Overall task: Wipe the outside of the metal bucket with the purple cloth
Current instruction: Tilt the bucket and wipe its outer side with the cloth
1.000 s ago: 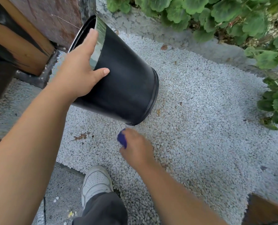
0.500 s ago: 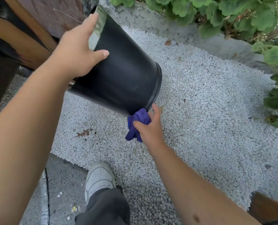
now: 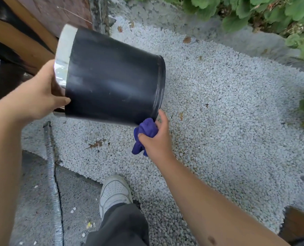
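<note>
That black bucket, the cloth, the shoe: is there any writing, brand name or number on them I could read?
None can be read.
Metal bucket: plain black side and a bare silver band at the rim, no label showing.
Purple cloth: no tag visible.
White shoe: only perforation dots, no logo visible.

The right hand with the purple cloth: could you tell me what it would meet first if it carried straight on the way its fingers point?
Most likely the metal bucket: the right hand points up toward its bottom rim, with the purple cloth apparently already touching there.
</note>
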The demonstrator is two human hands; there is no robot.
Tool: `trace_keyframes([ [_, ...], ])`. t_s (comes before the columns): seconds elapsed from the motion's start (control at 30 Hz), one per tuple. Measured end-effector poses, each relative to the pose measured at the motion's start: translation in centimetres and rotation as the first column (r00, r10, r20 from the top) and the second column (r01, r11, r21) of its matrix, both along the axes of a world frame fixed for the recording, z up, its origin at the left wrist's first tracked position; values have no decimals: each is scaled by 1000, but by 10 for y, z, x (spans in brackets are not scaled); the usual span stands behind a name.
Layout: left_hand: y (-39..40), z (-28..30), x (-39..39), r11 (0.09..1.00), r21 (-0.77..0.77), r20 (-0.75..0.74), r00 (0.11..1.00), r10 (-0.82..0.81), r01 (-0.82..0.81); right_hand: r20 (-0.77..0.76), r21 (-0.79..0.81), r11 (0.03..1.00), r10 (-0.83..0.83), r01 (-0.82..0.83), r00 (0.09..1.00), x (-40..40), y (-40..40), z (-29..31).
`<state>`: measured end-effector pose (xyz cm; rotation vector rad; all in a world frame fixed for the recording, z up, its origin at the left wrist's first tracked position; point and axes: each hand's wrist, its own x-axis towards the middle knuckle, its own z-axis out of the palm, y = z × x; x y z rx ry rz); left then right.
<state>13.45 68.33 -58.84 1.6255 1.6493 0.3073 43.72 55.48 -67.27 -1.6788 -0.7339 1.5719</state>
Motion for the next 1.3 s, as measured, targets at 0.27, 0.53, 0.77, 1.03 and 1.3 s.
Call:
trace_keyframes([
  [0.27,23,62,94,977,207,447,884,-141,52,-372,-96,927,-370,361,851,39,41,6],
  [0.53,-16,45,112,945,275,-53,984,-169,178,-536,-56,886,-415,460,735,94,88,16],
  [0.77,1,53,138,917,397,7,999,-33,27,130,319,888,-385,329,914,83,99,23],
  [1.03,36,72,177,906,422,84,995,-47,8,590,142,919,220,-368,777,53,50,-32],
  [1.3,41,95,196,915,402,-52,998,-18,38,479,189,890,285,-414,831,66,76,9],
])
